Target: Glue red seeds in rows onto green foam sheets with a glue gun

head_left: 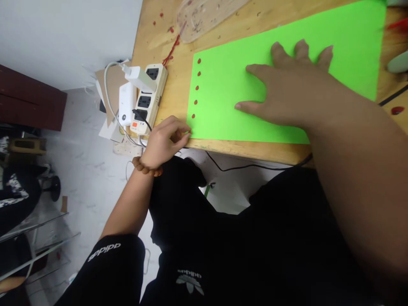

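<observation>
A bright green sheet of paper (226,97) lies on the wooden table, its lower edge near the table's front edge. Along its left edge runs a column of several small dark red pieces (196,88), spaced apart. My left hand (165,138) is at the sheet's lower left corner, thumb and forefinger pinched at a small red piece (190,131), mostly hidden by the fingertips. My right hand (290,89) rests on the sheet with its fingers spread and nothing in them.
A power strip (149,100) with a white plug and cables stands left of the sheet. Behind lie a clear plastic tray (204,19), red twisted strands (171,51) and scattered red bits. A black cable (242,167) hangs below the table edge.
</observation>
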{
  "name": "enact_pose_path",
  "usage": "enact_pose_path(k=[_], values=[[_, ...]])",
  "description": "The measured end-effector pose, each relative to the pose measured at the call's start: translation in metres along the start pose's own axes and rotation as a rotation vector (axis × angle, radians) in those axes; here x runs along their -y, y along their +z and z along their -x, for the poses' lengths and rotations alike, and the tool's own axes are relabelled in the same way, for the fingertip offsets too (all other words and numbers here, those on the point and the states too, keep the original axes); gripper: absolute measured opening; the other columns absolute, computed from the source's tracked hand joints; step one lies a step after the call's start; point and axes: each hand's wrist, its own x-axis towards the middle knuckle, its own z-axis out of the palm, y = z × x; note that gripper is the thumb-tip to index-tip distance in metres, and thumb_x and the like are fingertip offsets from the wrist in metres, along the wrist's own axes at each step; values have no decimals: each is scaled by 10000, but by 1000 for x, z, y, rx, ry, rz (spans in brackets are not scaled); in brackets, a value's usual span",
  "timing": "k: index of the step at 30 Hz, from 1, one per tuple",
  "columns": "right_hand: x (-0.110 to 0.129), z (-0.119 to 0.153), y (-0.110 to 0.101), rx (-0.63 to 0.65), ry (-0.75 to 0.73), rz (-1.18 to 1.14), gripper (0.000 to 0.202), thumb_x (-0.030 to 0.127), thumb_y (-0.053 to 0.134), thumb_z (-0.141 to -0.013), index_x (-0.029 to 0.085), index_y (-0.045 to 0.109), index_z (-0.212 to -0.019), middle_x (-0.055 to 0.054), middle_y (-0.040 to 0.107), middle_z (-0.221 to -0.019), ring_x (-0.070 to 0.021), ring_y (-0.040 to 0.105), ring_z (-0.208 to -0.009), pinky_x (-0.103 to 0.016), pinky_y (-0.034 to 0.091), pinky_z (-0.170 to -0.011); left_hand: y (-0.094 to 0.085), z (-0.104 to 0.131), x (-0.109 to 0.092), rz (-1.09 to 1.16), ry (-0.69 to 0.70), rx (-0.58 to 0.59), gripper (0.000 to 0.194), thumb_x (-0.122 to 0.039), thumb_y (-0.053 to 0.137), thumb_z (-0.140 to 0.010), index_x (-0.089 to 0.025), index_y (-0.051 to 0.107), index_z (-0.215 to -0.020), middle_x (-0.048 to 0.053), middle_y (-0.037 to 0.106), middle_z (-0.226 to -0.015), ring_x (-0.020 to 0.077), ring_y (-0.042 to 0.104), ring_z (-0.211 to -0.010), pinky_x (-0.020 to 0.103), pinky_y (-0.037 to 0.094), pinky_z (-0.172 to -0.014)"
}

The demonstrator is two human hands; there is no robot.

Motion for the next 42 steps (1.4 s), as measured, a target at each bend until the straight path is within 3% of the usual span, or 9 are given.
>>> enact_pose_path(k=[13, 17, 26, 36, 42], values=[[-4, -6, 7, -58, -4, -61, 1048, 836, 793, -841, 305, 543, -1709, -196, 246, -1884, -661, 177, -1684, -973, 82, -1246, 5, 1, 5, -36, 52, -29, 176, -135, 759, -1004, -208, 805, -1158, 35, 706, -974, 120, 597, -681, 273, 507, -631], [-6, -7, 10, -115, -25, -113, 1002, 811, 849, -800, 320, 609, -1639, -175, 308, -1869, -673, 208, -1670, -996, 66, -1222, 5, 3, 5, -26, 68, -75, 134, -113, 760, -998, -203, 802, -1088, 29, 719, -966, 108, 581, -658, 256, 491, -606], [3, 0, -2, -19, 17, -38, 1022, 797, 785, -878, 302, 514, -1732, -189, 219, -1893, -634, 165, -1700, -948, 93, -1269, 8, 1, 4, -19, 71, -73, 86, -129, 763, -1005, -201, 802, -1033, 31, 738, -952, 117, 599, -670, 261, 490, -606], [3, 1, -2, 3, 8, 12, 1008, 823, 691, -931, 299, 469, -1763, -199, 193, -1899, -632, 161, -1701, -927, 126, -1281, 5, -4, 2, -9, 27, -45, 63, -142, 781, -983, -199, 806, -969, 25, 734, -882, 130, 624, -691, 258, 496, -612], [0, -4, 2, -39, 14, -39, 1068, 837, 794, -846, 294, 523, -1724, -205, 231, -1887, -650, 165, -1692, -955, 84, -1260, -2, -8, -1, -22, -19, 38, 82, -166, 779, -995, -202, 778, -922, 23, 710, -854, 141, 634, -695, 284, 514, -642]])
